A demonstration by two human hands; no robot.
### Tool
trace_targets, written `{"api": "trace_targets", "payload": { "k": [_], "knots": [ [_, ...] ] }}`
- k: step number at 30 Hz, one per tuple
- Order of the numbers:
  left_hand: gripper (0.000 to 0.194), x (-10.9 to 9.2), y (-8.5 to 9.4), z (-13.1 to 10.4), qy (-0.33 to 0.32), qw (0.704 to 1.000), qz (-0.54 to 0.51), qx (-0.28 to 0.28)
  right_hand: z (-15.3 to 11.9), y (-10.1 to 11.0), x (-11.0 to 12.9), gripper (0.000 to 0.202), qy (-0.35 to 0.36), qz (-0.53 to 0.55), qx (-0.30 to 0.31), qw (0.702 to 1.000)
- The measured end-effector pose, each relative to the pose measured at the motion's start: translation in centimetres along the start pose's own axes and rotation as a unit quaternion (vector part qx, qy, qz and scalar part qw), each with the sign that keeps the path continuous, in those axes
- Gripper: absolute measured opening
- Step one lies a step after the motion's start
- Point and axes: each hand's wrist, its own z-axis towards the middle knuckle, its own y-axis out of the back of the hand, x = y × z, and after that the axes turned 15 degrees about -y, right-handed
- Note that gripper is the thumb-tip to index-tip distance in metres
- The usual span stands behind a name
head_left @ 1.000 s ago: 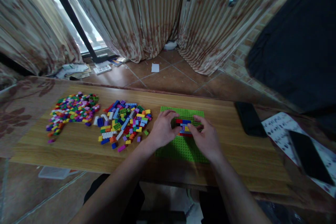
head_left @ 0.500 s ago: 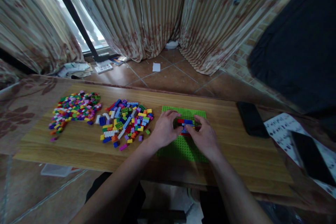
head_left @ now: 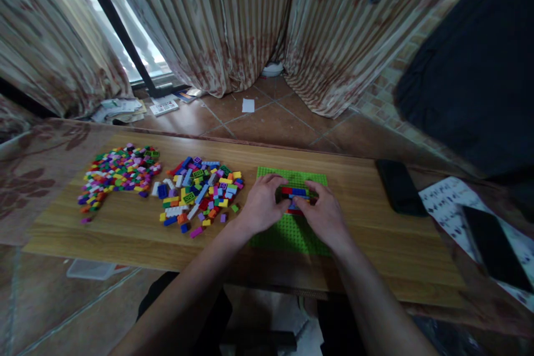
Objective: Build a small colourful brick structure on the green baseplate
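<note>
A green studded baseplate (head_left: 287,239) lies on the wooden tabletop in front of me. On it sits a small block of toy building bricks (head_left: 297,192), with red and blue along its far side and more red toward me. My left hand (head_left: 263,207) curls around the left side of these bricks, its thumb against them. From the right, my right hand (head_left: 324,212) reaches in with bent fingers, its thumb pressing on the light blue middle. My fingers partly cover the bricks, so their exact layout is hidden.
Mixed bricks form a loose pile (head_left: 204,192) left of the baseplate. A pile of smaller pieces (head_left: 120,169) lies farther left. On the right are a black phone (head_left: 400,188), a printed sheet (head_left: 448,197) and another dark flat device (head_left: 496,245).
My right fingers have shifted slightly to the left over the bricks. The left hand stays in nearly the same place, and the piles are unchanged.
</note>
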Motion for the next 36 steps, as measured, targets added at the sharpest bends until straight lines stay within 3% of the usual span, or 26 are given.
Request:
{"api": "trace_targets", "payload": {
  "k": [12, 20, 24, 27, 36],
  "knots": [
    [0.034, -0.1, 0.0, 0.0, 0.002, 1.000, -0.001, 0.005, 0.2, -0.1, 0.2, 0.048, -0.013, 0.016, -0.007, 1.000],
    [0.032, -0.1, 0.1, -0.1, 0.002, 1.000, 0.006, 0.020, 0.3, 0.2, -0.5, 0.044, 0.026, 0.043, 0.008, 0.999],
    [0.032, -0.2, 0.2, 0.0, -0.002, 1.000, 0.000, 0.030, 1.1, 0.6, -1.2, 0.042, -0.035, 0.132, 0.046, 0.990],
    [0.030, -0.3, 0.2, 0.0, -0.005, 0.999, -0.005, 0.035, 1.7, 0.6, -1.5, 0.043, -0.073, 0.164, 0.034, 0.983],
    [0.023, -0.5, 0.0, 0.1, -0.005, 1.000, 0.001, 0.027, 1.6, 0.2, -1.5, 0.045, -0.064, 0.157, 0.010, 0.985]
  ]
}}
